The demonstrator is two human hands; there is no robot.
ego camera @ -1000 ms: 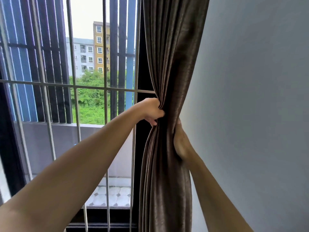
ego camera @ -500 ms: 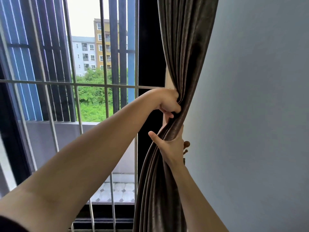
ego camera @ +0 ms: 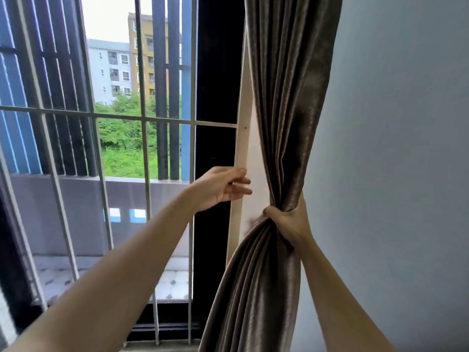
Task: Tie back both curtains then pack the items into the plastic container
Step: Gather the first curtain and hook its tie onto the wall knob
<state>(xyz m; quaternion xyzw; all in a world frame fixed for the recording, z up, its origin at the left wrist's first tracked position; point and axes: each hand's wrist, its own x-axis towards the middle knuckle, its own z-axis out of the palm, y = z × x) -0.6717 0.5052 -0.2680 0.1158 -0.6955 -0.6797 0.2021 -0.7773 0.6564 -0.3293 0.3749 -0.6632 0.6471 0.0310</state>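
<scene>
Your right hand (ego camera: 288,222) squeezes the brown curtain (ego camera: 286,110) into a bunch beside the wall (ego camera: 396,148). Your left hand (ego camera: 220,186) is open and empty, at 10 o'clock from the bunch. Hold tight and tie it right at that squeeze

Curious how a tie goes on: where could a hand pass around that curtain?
Free: the pale strip between dark window frame and curtain, by the open left hand; also the grey wall right of the curtain. Crowded: the bunch in the grip of the right hand.
</scene>
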